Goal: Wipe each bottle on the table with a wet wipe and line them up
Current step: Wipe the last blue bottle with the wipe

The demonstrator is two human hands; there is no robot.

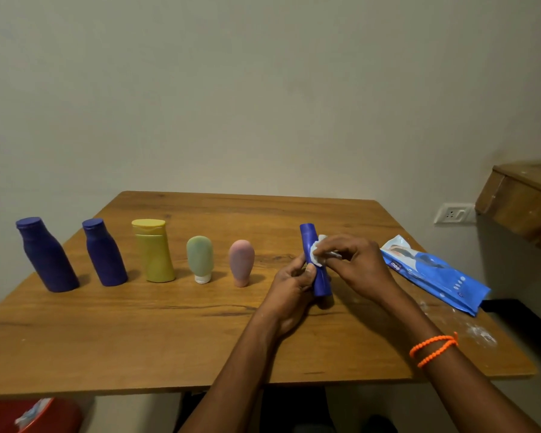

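Head cam is showing me gripping the blue tube (316, 270) low down in my left hand (289, 284), holding it upright just above the table (169, 323) so its sides are free for wiping. My right hand (353, 264) is pinching the wipe (317, 254) against its upper part. The five other bottles (152, 250) are standing in a row to the left, so I'm guessing this one's going beside the pink one (241, 262), and the wipe pack (434, 273) is lying close on the right for grabbing.
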